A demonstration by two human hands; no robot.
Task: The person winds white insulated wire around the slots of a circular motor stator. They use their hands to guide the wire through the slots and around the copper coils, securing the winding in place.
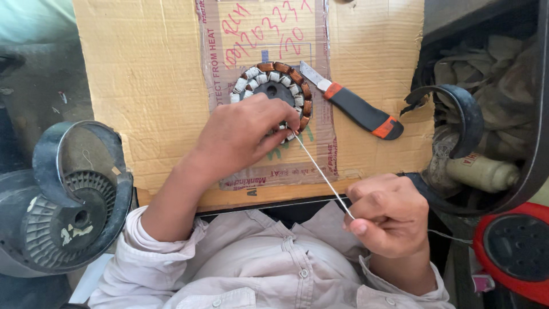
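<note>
A round motor stator (276, 86) with copper coils and white insulation lies on a cardboard sheet (143, 80). My left hand (240, 134) rests on its near side, fingers pressing down on the ring. A thin white thread (323, 174) runs taut from the stator's near right edge to my right hand (389, 214), which pinches its end close to my chest.
A knife with a black and orange handle (357, 109) lies right of the stator. A black fan housing (68, 200) sits at the left. At the right are a dark curved part (463, 114), rags, a cream bottle (483, 171) and a red and black object (512, 246).
</note>
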